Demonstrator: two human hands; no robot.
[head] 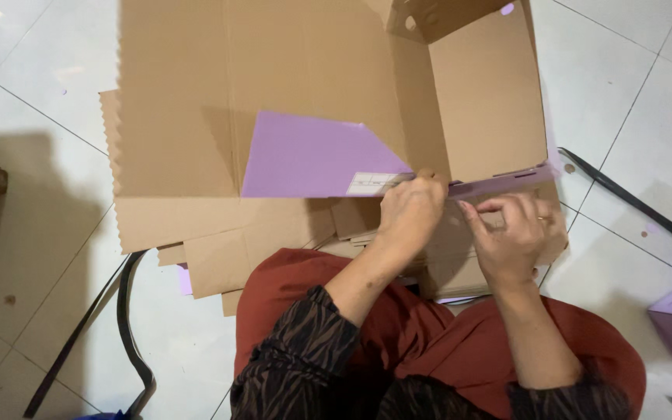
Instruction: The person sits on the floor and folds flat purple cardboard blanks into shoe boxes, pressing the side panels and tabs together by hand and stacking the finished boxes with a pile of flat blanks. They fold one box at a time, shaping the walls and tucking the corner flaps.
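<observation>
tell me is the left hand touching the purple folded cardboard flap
Touching: in the head view the left hand has its fingertips pressed on the near edge of the purple folded cardboard flap, with no gap visible.

Matt brown corrugated cardboard box (483, 101) with a smooth lilac-faced flap (312, 159) on glossy white floor tiles (40, 78).

Both forearms reached forward from the bottom of the frame, sleeves of dark patterned fabric pushed back to the elbows. The left hand (410, 214) was curled knuckles-up, its fingers bent and pinched together at the far end. Just beside it, the right hand (516, 237) lay with its back to the camera, fingers (499, 206) folded leftward toward the other hand, a ring on one of them. The two hands sat close, not quite touching.
</observation>
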